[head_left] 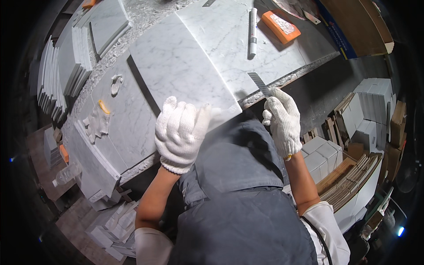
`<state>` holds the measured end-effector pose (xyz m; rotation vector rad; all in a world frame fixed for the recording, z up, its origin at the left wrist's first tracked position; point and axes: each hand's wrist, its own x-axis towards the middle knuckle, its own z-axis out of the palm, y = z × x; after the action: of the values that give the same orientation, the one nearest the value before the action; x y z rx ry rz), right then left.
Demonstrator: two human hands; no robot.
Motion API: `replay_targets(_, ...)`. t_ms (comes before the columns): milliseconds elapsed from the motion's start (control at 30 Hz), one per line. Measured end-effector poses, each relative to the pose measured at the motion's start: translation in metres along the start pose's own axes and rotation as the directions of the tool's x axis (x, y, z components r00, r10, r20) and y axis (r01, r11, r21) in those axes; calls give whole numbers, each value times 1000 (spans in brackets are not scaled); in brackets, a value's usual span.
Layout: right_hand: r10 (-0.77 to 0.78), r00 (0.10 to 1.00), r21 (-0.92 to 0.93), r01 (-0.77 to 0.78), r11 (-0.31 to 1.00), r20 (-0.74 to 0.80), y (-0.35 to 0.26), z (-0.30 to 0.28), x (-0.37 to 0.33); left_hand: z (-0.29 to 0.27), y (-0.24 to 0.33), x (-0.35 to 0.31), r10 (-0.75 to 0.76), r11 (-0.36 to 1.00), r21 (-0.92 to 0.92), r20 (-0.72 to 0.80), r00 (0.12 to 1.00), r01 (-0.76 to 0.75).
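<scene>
I see white marble slabs (185,66), grey-veined, smooth and matt with a faint sheen, on a rough, speckled stone bench (145,13); my left hand (180,132) and right hand (282,121) wear white knitted cotton gloves, coarse in weave; the right one pinches a thin grey metal strip (259,84), dull and finely ridged; the marker (253,31) looks like glossy white plastic; the orange block (280,25) looks like matt plastic; the apron (238,194) is dusty grey cloth; stacked boxes (353,176) are plain brown cardboard.

White veined marble slab (176,66) lies flat — thin grey metal strip (260,84) at its edge.
</scene>
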<state>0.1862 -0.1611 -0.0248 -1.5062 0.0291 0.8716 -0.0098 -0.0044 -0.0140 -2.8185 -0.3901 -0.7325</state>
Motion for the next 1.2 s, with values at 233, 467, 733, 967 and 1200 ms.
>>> replay_targets(233,-14,999,65,12,998,41,2,-5,2,-1,0,4,56,997,57,-67,996,-52)
replay_targets(467,-34,999,31,34,999,-8,8,-7,4,-1,1,5,90,991,107,-47,995,-84)
replay_targets(733,-35,999,-37,35,999,0,8,-11,4,-3,3,9,91,991,99,-43,995,-87)
replay_targets(967,-20,999,15,20,1000,45,5,-9,4,-8,4,10,72,997,34,45,996,-73)
replay_targets(1200,-17,1000,-8,17,1000,7,5,-9,3,-2,5,10,84,996,44,-54,995,-81)
